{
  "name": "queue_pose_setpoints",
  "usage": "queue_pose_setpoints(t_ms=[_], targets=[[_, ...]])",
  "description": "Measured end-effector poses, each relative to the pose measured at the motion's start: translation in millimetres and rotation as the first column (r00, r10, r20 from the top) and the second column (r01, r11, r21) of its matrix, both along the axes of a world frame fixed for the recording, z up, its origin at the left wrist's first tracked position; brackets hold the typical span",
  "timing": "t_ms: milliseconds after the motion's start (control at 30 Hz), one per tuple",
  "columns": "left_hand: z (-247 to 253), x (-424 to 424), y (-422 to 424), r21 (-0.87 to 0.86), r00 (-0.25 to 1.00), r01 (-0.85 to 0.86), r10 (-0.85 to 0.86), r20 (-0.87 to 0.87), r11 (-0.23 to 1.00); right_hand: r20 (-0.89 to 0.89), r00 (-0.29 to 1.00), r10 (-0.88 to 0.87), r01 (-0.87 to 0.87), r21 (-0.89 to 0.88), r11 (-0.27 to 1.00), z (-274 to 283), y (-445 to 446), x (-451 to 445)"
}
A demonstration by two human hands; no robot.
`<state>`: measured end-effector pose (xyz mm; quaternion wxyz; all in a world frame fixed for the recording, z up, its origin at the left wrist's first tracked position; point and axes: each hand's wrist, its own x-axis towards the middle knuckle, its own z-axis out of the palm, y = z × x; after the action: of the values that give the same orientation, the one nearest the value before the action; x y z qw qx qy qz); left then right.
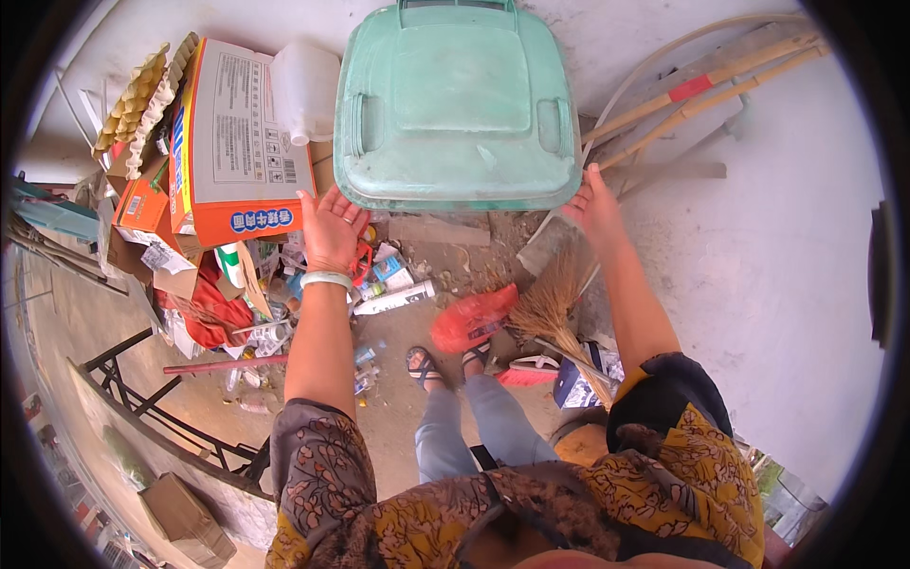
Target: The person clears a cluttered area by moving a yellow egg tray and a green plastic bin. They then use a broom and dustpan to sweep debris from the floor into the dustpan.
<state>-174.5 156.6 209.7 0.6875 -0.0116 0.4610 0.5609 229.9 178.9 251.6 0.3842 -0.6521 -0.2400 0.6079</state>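
A pale green plastic bin lid [462, 156] with a molded raised panel and two side recesses fills the top middle. My left hand [330, 231] is at its near left corner, palm up, thumb spread, some fingertips hidden at or under the rim. A pale bangle [326, 279] circles that wrist. At the near right corner is my right hand [597, 206], its thumb raised beside the rim and its fingers bent close to the edge. Neither hand visibly closes on the lid; whether the fingertips touch it is unclear. The bin's body is hidden.
Left are printed cardboard boxes [238, 128], egg trays [135, 107], a white plastic jug [306, 92] and scattered litter. A red plastic bag [473, 320] and a straw broom [547, 306] lie near my feet. Bamboo poles [700, 89] lean at right by the white wall [775, 270].
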Motion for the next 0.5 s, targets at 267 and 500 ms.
queue_pose_setpoints(t_ms=[267,500], targets=[[12,-5,5,0.033,0.986,0.117,-0.112,-0.125,0.993,0.1,0.993,-0.066,0.075,-0.091,0.993,-18,-10,5],[-8,4,-65,-0.078,0.996,0.057,-0.063,-0.069,0.995,0.228,0.961,-0.158,0.194,-0.146,0.97,-21,-27,33]])
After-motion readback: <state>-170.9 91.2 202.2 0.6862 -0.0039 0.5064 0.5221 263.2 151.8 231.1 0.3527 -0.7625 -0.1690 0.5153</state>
